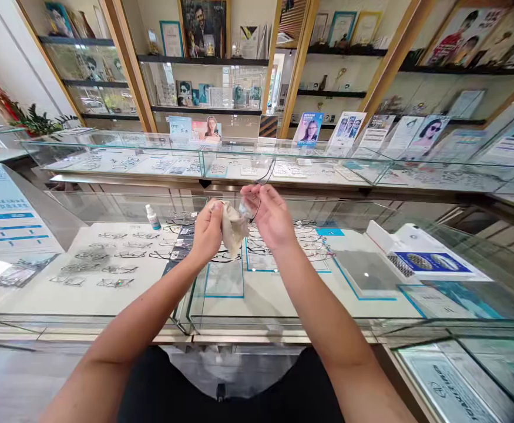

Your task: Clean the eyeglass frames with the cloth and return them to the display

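Note:
My left hand (208, 231) is closed on a crumpled beige cloth (234, 229), which hangs down over the glass display case. Just right of the cloth, my right hand (272, 216) pinches a pair of thin dark-framed glasses (257, 208) with its fingertips. One temple of the glasses points up and to the right. The cloth and the glasses are close together; whether they touch is hard to tell. Both hands are raised above the rows of eyeglasses in the case.
A small white spray bottle (153, 217) stands left of my hands. Below is a glass display case (221, 323) with rows of glasses and a grey tray (362, 273). An open white box (433, 255) lies at the right. Another glass counter (234, 147) and shelves stand behind.

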Demonstrator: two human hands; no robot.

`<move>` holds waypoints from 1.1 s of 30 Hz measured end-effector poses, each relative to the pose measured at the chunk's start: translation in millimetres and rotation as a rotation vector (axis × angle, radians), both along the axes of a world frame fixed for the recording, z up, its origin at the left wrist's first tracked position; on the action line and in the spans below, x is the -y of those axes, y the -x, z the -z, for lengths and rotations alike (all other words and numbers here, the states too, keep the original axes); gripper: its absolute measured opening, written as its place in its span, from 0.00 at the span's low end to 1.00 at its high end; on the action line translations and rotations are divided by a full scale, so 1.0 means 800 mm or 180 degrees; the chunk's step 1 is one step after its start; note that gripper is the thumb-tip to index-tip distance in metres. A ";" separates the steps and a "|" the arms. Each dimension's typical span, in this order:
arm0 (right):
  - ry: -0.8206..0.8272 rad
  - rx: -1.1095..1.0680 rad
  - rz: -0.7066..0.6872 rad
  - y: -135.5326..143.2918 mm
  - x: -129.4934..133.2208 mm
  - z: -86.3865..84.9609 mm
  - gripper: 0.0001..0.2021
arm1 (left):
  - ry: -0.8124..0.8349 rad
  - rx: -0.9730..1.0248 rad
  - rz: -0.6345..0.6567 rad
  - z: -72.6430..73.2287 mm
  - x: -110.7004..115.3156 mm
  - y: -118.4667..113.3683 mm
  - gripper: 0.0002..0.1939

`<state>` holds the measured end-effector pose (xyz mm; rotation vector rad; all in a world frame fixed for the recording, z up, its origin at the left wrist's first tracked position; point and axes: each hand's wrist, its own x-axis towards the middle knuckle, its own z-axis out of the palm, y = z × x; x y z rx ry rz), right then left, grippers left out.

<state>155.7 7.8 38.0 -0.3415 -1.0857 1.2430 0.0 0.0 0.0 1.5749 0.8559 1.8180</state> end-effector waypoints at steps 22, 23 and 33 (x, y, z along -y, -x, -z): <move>-0.0543 0.1123 0.0127 -0.029 -0.008 -0.093 0.11 | -0.0840 0.0056 -0.0281 -0.117 -0.013 0.037 0.19; -0.0532 0.1144 0.0122 -0.030 -0.008 -0.092 0.11 | -0.0834 -0.0035 -0.0199 -0.119 -0.011 0.038 0.17; -0.0745 0.1832 0.0413 -0.042 0.005 -0.098 0.13 | -0.1158 -0.0932 -0.0365 -0.125 -0.003 0.045 0.19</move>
